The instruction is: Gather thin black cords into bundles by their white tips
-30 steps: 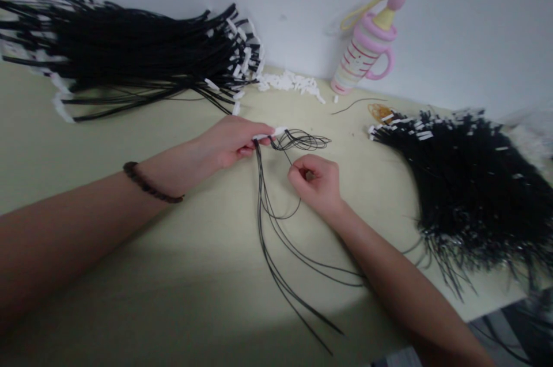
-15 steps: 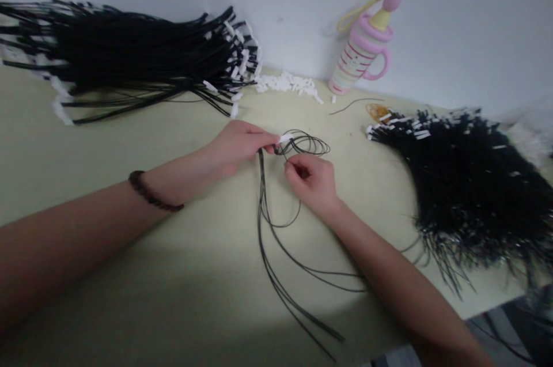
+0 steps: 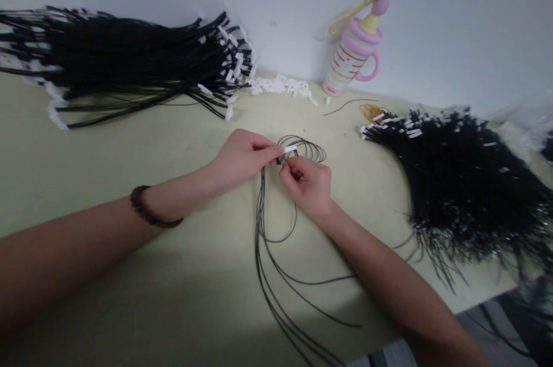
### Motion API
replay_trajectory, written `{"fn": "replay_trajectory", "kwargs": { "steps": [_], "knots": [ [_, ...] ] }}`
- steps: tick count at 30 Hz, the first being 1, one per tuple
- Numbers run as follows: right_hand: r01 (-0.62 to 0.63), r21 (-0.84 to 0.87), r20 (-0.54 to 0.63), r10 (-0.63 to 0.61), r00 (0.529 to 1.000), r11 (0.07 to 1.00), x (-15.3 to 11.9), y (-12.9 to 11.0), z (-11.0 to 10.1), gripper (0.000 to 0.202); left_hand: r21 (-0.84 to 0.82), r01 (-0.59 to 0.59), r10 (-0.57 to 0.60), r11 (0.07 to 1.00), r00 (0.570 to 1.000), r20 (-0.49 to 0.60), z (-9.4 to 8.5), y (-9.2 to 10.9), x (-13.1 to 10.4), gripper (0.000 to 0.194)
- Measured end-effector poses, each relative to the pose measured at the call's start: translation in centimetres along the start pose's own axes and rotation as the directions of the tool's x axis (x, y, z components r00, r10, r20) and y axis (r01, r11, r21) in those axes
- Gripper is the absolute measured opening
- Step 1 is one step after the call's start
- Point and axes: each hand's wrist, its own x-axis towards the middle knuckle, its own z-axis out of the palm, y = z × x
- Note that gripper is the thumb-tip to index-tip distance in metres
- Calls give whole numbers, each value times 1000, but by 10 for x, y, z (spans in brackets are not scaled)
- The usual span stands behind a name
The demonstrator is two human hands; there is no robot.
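1. Left hand (image 3: 248,154): thumb and forefinger pinch a white sleeve (image 3: 291,148) near the middle of the view; its free end points toward 3 o'clock. All directions below are taken from this sleeve.
2. Right hand (image 3: 311,182): at 4 o'clock, just beside the left fingertips, with thumb and forefinger pressed together on a thin black cord; the exact grip point is too small to make out.
3. Black cords (image 3: 263,180) hang from the left fingers toward 6 o'clock, then fan out to 5 o'clock over the table (image 3: 190,280).
4. A small coil (image 3: 309,151) of the same cord spreads at 3 o'clock, behind the right hand.
5. At 10 o'clock, a thick black bundle (image 3: 138,59) with white ends lies by the wall (image 3: 294,4).
6. At 12 o'clock, a scatter of loose white pieces (image 3: 280,84).
7. At 1 o'clock, a pink-lidded cup (image 3: 345,61) with a handle.
8. At 3 o'clock, a second black bundle (image 3: 462,182), white-tipped at its near end.
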Motion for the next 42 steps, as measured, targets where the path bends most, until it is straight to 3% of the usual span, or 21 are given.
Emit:
{"fn": "replay_trajectory", "kwargs": {
  "steps": [6,10,18,21,25,30,33,35,37,39,40,42],
  "knots": [
    [0,2,-21,0,1000,1000,0,1,0,21,-87,15,-17,996,999,-30,1,1,0,18],
    [-7,21,7,7,1000,1000,1,0,-1,19,-33,29,-28,999,999,18,1,0,0,19],
    [27,-27,87,-25,996,999,-1,2,-1,18,-6,-51,51,999,993,103,1,-4,-2,22],
    [-4,2,82,4,997,1000,0,1,-2,17,-97,-28,36,995,996,84,1,-5,-1,21],
    [-61,196,50,52,997,979,6,4,-2,19,-300,74,-50,951,995,87,-6,-1,9,15],
    [-195,388,62,186,981,901,16,19,-1,13,-543,93,-86,835,996,38,-36,22,20,10],
    [-344,496,176,295,939,798,20,32,-2,16,-592,-14,43,806,999,34,-56,39,13,15],
    [-446,576,307,324,895,685,23,40,-6,21,-510,-62,143,858,982,121,-63,45,6,13],
    [-514,638,387,338,858,574,26,46,-10,24,-338,-109,209,935,938,276,-63,46,1,11],
    [-552,683,414,368,832,479,29,51,-15,26,-147,-140,189,979,890,415,-58,43,-1,11],
    [-567,700,418,396,818,433,31,52,-18,26,-73,-135,154,988,883,444,-54,40,0,12],
    [-573,716,377,471,798,398,34,52,-22,25,-23,-83,86,996,915,395,-46,35,4,13]
  ]
}}
